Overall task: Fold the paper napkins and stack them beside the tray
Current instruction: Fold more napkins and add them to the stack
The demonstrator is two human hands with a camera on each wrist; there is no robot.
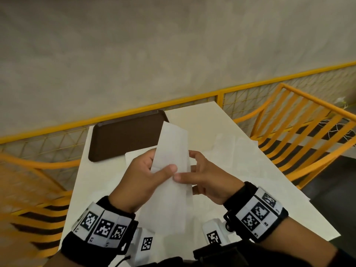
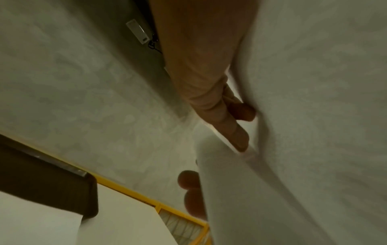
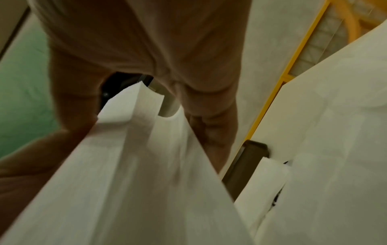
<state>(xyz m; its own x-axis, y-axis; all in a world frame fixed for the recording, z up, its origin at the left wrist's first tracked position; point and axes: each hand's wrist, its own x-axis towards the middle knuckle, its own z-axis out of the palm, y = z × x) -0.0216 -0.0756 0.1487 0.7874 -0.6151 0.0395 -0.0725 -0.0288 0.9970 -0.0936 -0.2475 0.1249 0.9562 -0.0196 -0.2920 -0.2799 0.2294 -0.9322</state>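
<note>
A long white paper napkin (image 1: 171, 151), folded into a narrow strip, is held up over the white table (image 1: 231, 151) in the head view. My left hand (image 1: 150, 170) pinches it near the middle from the left, thumb on the front. My right hand (image 1: 200, 176) pinches the same spot from the right, thumb meeting the left thumb. The napkin (image 2: 293, 116) fills the left wrist view and the napkin (image 3: 146, 174) fills the right wrist view. A dark brown tray (image 1: 123, 135) lies at the table's far left. A white stack of napkins (image 1: 134, 157) lies just in front of the tray, partly hidden by my left hand.
Orange slatted chairs stand at the left (image 1: 28, 189) and at the right (image 1: 300, 128) of the table. A yellow mesh railing (image 1: 192, 101) runs behind the table, with a grey wall beyond it.
</note>
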